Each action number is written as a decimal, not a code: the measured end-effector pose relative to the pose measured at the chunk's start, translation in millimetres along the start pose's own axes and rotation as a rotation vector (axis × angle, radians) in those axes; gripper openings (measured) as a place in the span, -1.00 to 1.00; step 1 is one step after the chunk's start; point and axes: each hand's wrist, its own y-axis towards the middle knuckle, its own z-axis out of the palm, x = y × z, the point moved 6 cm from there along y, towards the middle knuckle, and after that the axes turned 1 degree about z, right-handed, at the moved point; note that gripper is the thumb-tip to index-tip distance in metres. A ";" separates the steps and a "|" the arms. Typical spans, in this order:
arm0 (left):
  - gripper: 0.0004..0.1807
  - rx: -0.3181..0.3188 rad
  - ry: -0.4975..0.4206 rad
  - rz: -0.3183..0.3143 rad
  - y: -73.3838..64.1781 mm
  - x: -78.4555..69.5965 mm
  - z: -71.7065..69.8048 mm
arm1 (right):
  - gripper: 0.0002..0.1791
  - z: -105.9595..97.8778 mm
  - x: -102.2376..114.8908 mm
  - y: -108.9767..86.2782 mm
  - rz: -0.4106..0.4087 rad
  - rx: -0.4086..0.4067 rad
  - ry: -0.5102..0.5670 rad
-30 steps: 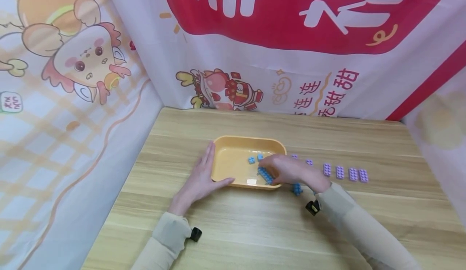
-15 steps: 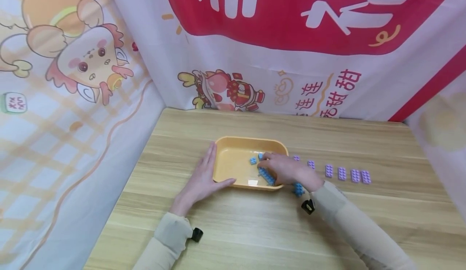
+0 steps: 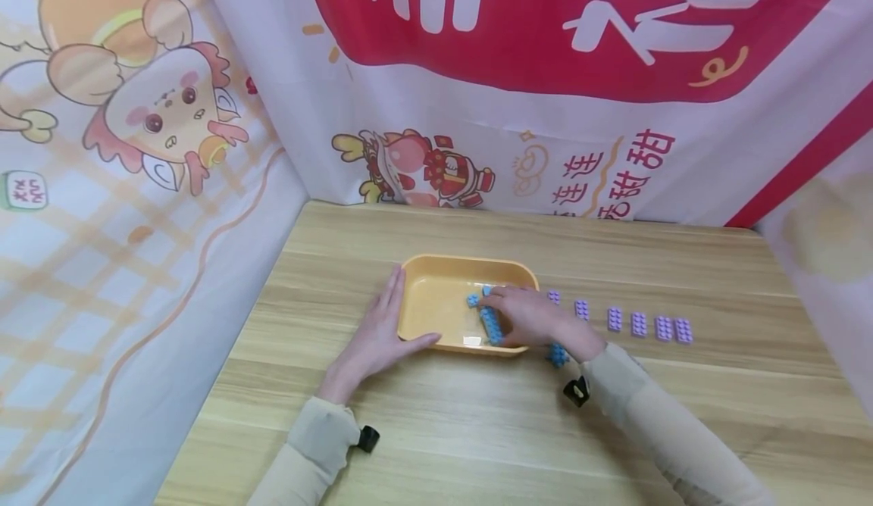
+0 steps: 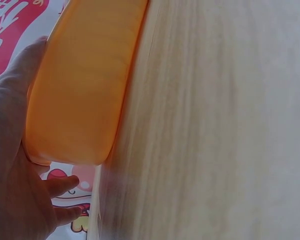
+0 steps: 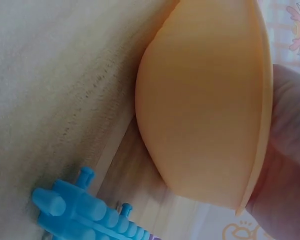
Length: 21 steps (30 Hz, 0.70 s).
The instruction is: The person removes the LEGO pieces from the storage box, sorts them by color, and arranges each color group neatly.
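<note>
A yellow tray (image 3: 436,305) lies on the wooden table. My left hand (image 3: 373,338) rests against its left end, fingers straight along the side and thumb along the front rim. Inside the tray, my right hand (image 3: 535,317) holds a blue strip of building bricks (image 3: 491,326) between fingers and thumb, near the right end. Two small light-blue bricks, one of them a square brick (image 3: 473,301), lie beside its fingertips. In the right wrist view the tray's outer wall (image 5: 205,105) hides the fingertips.
Right of the tray, several purple bricks (image 3: 638,324) stretch out in a row. A blue studded brick piece (image 3: 558,354) lies on the table by the tray's front right corner, under the right wrist. Printed cloth (image 3: 423,97) hangs behind the table (image 3: 450,430) and at its sides.
The blue strip in the tray has shifted slightly left and turned more upright in the head view. My right hand stays over it; the left hand has kept its place on the tray.
</note>
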 end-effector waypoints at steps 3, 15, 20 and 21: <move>0.51 -0.006 -0.003 -0.003 0.0 0.4 0.0 | -0.15 -1.1 -1.4 0.1 0.011 -0.033 0.064; 0.52 0.000 -0.022 0.034 -2.4 -1.2 -0.8 | -0.08 -8.0 -6.3 -3.2 0.013 -0.073 0.306; 0.53 -0.002 -0.031 0.026 -3.0 -0.9 -1.3 | -0.12 -11.8 -7.5 -9.2 0.002 -0.129 0.362; 0.53 -0.003 -0.028 0.026 -3.2 -0.8 -1.3 | -0.13 -12.5 -7.5 -10.9 -0.002 -0.144 0.374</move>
